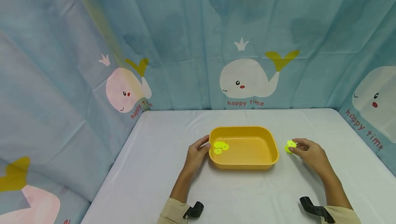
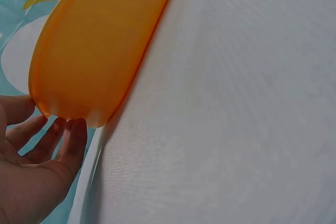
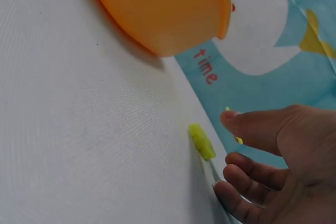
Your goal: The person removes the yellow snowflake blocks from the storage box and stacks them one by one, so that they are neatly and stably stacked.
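Note:
The left hand [image 1: 195, 153] holds the left end of a yellow plastic tray [image 1: 247, 165], its thumb at the rim and fingertips against the outer end wall, as the left wrist view shows. Several bright yellow flower-shaped pieces [image 1: 218, 151] lie inside the tray at its left end. Right of the tray, the right hand [image 1: 312, 154] pinches a yellow flower-shaped piece [image 1: 291, 143] between thumb and index finger. The thumb mostly hides that piece in the right wrist view. Just beside the fingertips is a second yellow flower-shaped piece [image 3: 202, 142]; whether it touches the hand I cannot tell.
A white cloth [image 1: 148, 172] covers the table under the tray. Blue curtains [image 1: 185, 45] printed with whales stand behind and at both sides. Black wrist mounts [image 1: 195, 210] sit at both sleeves.

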A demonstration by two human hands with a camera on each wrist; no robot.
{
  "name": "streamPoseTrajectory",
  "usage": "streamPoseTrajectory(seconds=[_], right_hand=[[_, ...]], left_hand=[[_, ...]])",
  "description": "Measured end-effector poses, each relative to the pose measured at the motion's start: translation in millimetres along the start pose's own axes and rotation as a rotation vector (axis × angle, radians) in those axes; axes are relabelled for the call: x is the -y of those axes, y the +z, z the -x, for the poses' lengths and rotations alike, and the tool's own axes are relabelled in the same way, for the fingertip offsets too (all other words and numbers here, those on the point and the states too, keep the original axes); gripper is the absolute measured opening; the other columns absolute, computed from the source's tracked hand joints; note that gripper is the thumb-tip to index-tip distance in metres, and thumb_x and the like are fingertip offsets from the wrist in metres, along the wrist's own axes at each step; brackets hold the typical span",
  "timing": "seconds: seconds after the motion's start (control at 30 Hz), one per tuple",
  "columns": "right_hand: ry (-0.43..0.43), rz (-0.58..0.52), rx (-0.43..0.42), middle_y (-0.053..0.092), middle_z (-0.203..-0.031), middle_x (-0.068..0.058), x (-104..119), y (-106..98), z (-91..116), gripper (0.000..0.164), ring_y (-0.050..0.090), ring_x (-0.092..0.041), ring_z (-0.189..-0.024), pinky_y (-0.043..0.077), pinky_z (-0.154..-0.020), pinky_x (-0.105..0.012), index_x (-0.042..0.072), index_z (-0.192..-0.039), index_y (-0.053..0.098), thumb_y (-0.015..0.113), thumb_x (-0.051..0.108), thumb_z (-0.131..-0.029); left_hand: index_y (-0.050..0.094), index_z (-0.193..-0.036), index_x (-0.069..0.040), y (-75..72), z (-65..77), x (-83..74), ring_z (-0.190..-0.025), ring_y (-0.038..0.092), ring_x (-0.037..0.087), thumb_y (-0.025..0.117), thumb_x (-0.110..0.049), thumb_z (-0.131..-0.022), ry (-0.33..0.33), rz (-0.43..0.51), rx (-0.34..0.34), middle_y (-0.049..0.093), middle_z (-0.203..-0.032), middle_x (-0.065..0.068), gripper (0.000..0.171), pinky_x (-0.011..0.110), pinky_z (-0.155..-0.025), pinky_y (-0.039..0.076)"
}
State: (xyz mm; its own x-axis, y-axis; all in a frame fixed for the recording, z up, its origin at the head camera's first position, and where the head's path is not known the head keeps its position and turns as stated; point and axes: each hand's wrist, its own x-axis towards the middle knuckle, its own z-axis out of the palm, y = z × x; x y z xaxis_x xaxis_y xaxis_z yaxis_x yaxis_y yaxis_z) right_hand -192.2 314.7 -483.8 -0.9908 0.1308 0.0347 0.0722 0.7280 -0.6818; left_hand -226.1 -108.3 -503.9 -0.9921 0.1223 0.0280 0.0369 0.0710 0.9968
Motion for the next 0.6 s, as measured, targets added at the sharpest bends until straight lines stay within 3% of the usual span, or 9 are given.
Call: streamPoseTrajectory(seconds=[0.27, 0.6], right_hand=[[0.003, 0.014, 0.038, 0.063, -0.130, -0.037, -4.7, -0.1, -4.5, 0.056, 0.061, -0.052, -0.115, 0.055, -0.087, -0.062, -0.008, -0.139, 0.062, 0.075, 0.031, -0.100], [0.026, 0.034, 0.056, 0.060, -0.131, -0.039, -6.1, 3.6, -5.8, 0.055, 0.059, -0.054, -0.115, 0.053, -0.090, -0.068, -0.007, -0.138, 0.063, 0.076, 0.028, -0.098]], left_hand=[[0.058, -0.153, -0.013, -0.5, 0.4, -0.3, -0.137, 0.061, 0.029, 0.062, -0.021, -0.108, -0.005, -0.013, -0.001, 0.057, -0.155, 0.008, 0.046, 0.030, -0.110, 0.054], [0.059, -0.152, -0.014, 0.2, 0.0, -0.5, -0.137, 0.061, 0.027, 0.063, -0.021, -0.108, -0.015, -0.007, -0.006, 0.058, -0.155, 0.006, 0.046, 0.029, -0.110, 0.053]])
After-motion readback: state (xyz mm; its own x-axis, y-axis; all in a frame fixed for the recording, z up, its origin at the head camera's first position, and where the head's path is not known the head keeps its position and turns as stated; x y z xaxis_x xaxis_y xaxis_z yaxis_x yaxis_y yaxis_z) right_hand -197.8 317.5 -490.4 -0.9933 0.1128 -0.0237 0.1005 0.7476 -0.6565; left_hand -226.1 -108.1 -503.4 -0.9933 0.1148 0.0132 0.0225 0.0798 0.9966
